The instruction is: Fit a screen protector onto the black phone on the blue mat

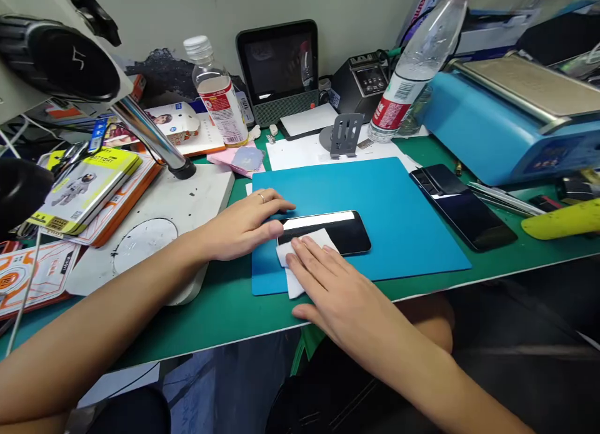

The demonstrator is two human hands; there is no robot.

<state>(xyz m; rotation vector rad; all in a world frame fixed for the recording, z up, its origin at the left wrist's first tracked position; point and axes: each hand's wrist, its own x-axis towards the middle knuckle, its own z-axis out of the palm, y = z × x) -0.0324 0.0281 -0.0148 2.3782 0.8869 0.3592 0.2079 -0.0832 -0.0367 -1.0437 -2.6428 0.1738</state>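
Observation:
A smartphone [349,235] with a glossy black face lies flat on a blue mat [300,187], a strip of light reflected along its far edge. My right hand [335,290] presses a folded white wipe [296,285] onto the phone's left part, fingers together and thumb apart. Part of the wipe hangs over the near edge onto the mat. My left hand [246,224], a ring on one finger, is open at the phone's left end. Its thumb tip touches or nearly touches the phone there.
Another dark phone [464,206] lies right of the mat, near tweezers [506,199] and a blue machine [487,118]. A microscope stand [206,190] and stacked boxes [89,184] occupy the left. Behind are bottles [220,99], a metal phone stand [345,136] and a small screen [279,65].

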